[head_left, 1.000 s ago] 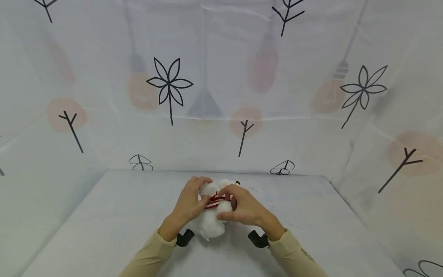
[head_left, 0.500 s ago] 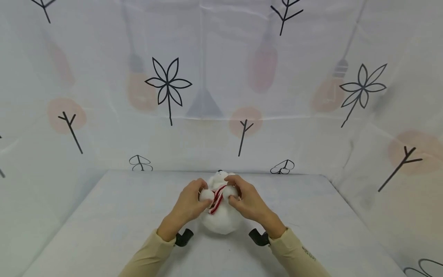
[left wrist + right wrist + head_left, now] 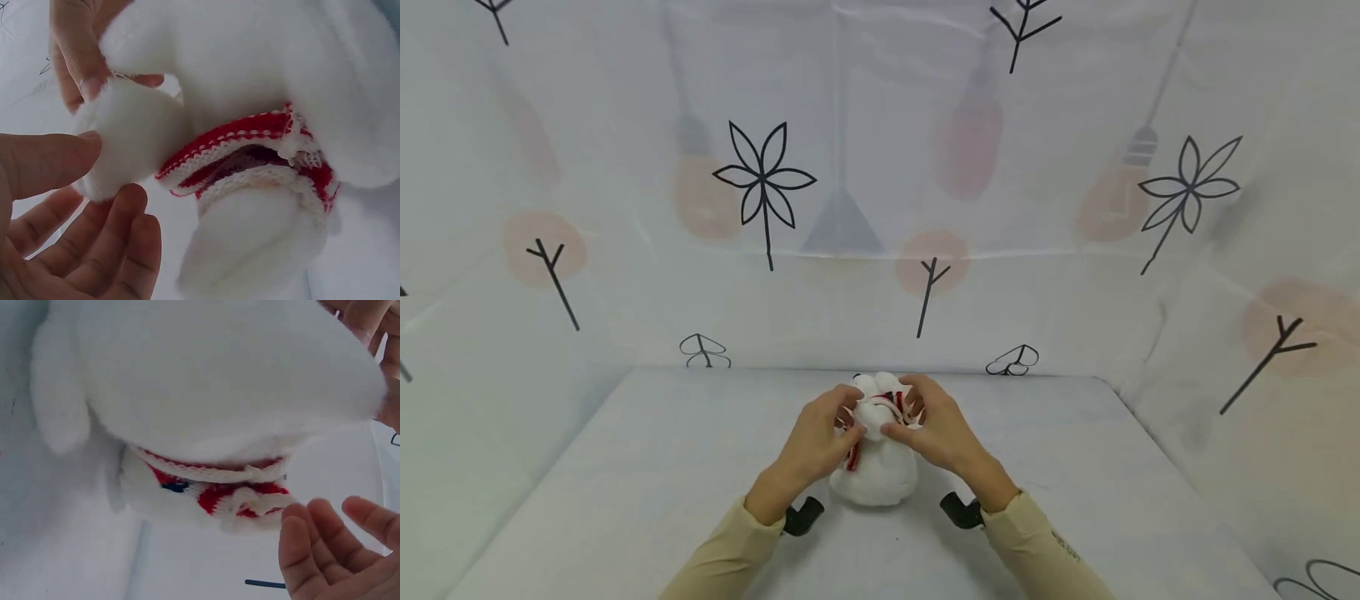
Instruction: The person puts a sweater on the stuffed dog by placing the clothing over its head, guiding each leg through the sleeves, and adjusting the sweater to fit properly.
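Observation:
A white plush bear (image 3: 876, 479) stands on the table between my hands, with a red and white knitted scarf (image 3: 231, 134) round its neck. In the left wrist view my left hand (image 3: 87, 231) has its thumb and fingers about a fluffy white limb (image 3: 131, 134) of the bear. Fingers of the other hand reach in at the top of that view, right at the same limb. My right hand (image 3: 943, 429) is at the bear's right side, fingers spread and slightly bent. Its fingertips (image 3: 297, 534) are close to the knitted edge of the scarf in the right wrist view.
The white-covered table (image 3: 647, 467) runs back to a hanging cloth (image 3: 842, 308) printed with flowers and twigs, which also rises at both sides. A black curved mount (image 3: 803, 517) is at the left wrist, another black mount (image 3: 961, 511) at the right.
The bear went from tilted to upright, then turned so its dark nose shifted left. My right hand has left the limb it held and moved up beside the scarf.

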The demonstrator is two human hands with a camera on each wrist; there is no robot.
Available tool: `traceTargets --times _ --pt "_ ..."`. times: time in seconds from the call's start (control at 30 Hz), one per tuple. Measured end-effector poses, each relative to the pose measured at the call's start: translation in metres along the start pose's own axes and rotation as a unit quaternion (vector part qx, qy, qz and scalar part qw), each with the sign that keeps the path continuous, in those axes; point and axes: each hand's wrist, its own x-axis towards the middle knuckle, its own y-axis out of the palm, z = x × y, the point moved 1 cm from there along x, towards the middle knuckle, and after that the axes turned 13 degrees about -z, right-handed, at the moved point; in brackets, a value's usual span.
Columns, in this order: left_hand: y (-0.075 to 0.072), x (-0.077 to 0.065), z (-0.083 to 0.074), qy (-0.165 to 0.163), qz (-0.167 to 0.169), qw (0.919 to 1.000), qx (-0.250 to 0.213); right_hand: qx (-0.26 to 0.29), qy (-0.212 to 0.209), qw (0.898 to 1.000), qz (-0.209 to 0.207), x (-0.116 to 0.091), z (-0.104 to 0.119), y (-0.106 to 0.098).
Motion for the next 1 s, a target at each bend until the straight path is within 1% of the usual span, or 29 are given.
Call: traceTargets --times 0.1,0.23,0.4,0.5,0.6,0.67,0.8,1.0 --pt "0.000 0.000 0.000 0.002 -0.005 1.0000 0.004 0.003 0.045 0.999 0.011 0.000 -0.003 0.002" --pt "-0.001 0.000 -0.001 -0.003 0.000 1.0000 0.007 0.027 0.095 0.994 0.043 0.001 -0.008 0.006" --pt "-0.001 0.000 -0.002 -0.010 0.010 0.9999 0.000 0.079 0.149 0.983 0.077 0.000 -0.015 0.009" --pt "-0.001 0.000 -0.002 -0.015 0.016 0.9997 -0.007 0.109 0.169 0.975 0.100 -0.001 -0.020 0.011" --pt "-0.001 0.000 -0.003 -0.021 0.021 0.9994 -0.016 0.117 0.163 0.973 0.116 -0.001 -0.022 0.013" --pt "-0.001 0.000 -0.004 -0.022 0.022 0.9993 -0.021 0.113 0.153 0.975 0.119 -0.001 -0.023 0.013" --pt "0.000 -0.001 -0.004 -0.012 0.018 0.9993 -0.030 0.110 0.137 0.978 0.114 -0.001 -0.022 0.013" --pt "0.004 -0.004 -0.003 0.003 0.014 0.9994 -0.031 0.160 0.109 0.976 0.104 -0.003 -0.016 0.012"
